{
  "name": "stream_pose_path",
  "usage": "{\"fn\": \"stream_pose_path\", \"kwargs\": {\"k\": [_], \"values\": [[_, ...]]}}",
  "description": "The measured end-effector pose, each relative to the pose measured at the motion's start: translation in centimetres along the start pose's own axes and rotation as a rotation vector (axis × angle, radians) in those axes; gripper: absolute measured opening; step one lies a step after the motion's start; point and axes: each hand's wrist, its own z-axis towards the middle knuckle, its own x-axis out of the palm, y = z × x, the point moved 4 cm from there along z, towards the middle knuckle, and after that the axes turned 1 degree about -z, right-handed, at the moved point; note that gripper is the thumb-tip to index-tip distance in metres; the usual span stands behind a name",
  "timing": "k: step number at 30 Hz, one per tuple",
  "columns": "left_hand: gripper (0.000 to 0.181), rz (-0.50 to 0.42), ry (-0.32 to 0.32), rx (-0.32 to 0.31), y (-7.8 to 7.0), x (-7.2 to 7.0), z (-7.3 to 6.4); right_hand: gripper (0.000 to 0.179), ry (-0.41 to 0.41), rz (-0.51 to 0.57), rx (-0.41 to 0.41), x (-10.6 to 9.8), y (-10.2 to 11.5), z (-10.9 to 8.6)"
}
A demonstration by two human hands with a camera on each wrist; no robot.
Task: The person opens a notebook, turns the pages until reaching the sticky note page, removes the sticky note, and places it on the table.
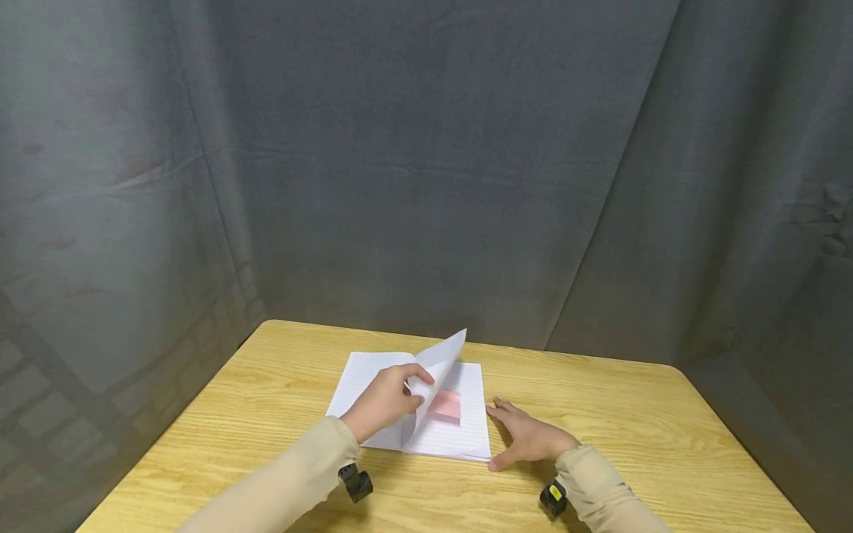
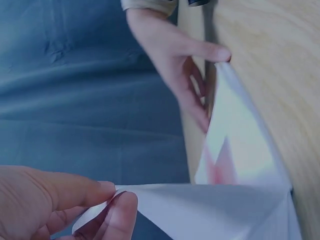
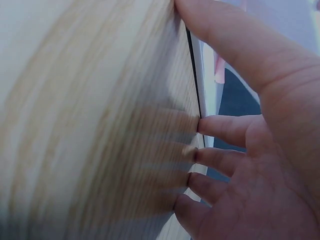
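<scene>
A notebook [image 1: 474,426] with ruled white pages lies spread on the table. My left hand [image 1: 389,396] pinches one raised page [image 1: 441,359] between thumb and fingers, and that sheet stands up at a slant from the spine. In the left wrist view the page [image 2: 200,207] bends away from the pinching fingertips [image 2: 122,210]. Partly behind it, a pink sticky note [image 1: 446,405] lies on the right-hand page. My right hand [image 1: 529,437] has its fingers spread at the notebook's right edge, thumb by the near corner; in the right wrist view its fingertips [image 3: 205,125] meet the table along that edge.
The wooden table [image 1: 633,422] has rounded far corners. Grey curtains [image 1: 426,163] hang behind it and at both sides. Each wrist carries a small black camera [image 1: 355,483] over a beige sleeve.
</scene>
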Motion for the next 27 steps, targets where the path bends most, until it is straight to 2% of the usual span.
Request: {"fn": "stream_pose_path", "kwargs": {"k": [9, 14, 20, 27], "values": [[0.025, 0.016, -0.107, -0.031, 1.6, -3.5, -1.9, 0.106, 0.025, 0.014, 0.012, 0.0, -0.2, -0.1], [0.024, -0.004, -0.169, -0.116, 2.9, -5.1, -3.2, 0.106, 0.022, 0.007, 0.013, 0.1, -0.2, -0.1], [0.022, -0.015, -0.178, -0.227, 5.2, -6.2, -4.8, 0.106, 0.028, 0.008, 0.007, 0.0, -0.1, 0.0], [0.022, -0.038, -0.168, -0.299, 7.6, -6.7, -6.3, 0.106, 0.027, 0.01, 0.009, 0.0, -0.2, 0.0]]}}
